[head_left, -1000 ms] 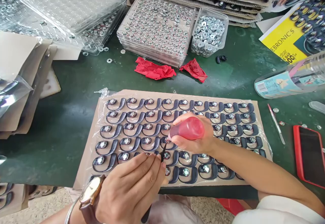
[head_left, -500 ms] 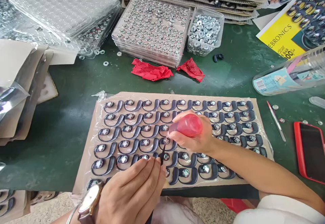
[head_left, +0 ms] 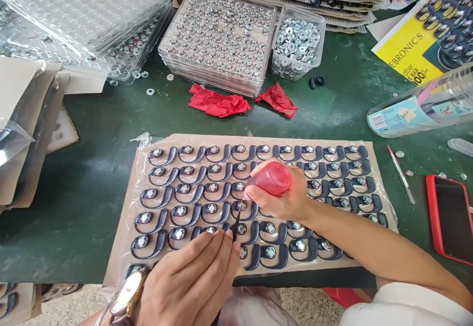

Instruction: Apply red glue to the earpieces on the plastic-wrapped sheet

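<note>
Red bottle (head_left: 273,178) and black tool (head_left: 235,228) by one dark hook (head_left: 253,211)

The dark hook, with its shiny round part, lies near the middle of the cardboard (head_left: 120,247), which sits along the near edge of the desk (head_left: 92,168). The left hand (head_left: 192,277) has its fingers pressed close together, holding the black tool. Its thin tip points at the round part; I cannot tell if they touch. The right hand (head_left: 290,195) has its fingers curled around the red bottle, which leans with its tip just beside the same hook. More hooks (head_left: 284,255) lie in rows around it. Past the cardboard's far edge are red scraps (head_left: 219,102). Off its right edge lies a phone (head_left: 453,217).
</note>
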The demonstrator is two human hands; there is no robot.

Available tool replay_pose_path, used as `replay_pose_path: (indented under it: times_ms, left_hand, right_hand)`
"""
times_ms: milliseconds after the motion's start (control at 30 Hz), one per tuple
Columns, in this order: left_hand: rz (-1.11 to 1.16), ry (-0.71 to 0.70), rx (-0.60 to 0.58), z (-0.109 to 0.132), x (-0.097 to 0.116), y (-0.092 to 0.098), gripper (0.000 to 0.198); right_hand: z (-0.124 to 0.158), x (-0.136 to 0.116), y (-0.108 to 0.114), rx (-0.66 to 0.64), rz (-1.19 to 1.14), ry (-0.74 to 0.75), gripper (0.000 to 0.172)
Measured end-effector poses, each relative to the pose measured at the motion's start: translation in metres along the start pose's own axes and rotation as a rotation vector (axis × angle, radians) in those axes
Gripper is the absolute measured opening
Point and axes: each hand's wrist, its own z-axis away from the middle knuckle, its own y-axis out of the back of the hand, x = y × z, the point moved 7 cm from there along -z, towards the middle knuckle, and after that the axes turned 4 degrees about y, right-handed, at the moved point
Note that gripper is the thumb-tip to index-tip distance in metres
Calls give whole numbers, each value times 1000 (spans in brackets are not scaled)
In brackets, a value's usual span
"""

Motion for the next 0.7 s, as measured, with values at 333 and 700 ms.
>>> replay_pose_path:
  times_ms: [333, 700]
  left_hand:
    - [97, 71, -11, -1, -6, 3, 31]
    - [209, 91, -22, -7, -22, 6, 28]
  right_hand:
    - [-2, -5, 7, 13, 68, 40, 18]
    - [2, -4, 5, -8, 36, 28, 18]
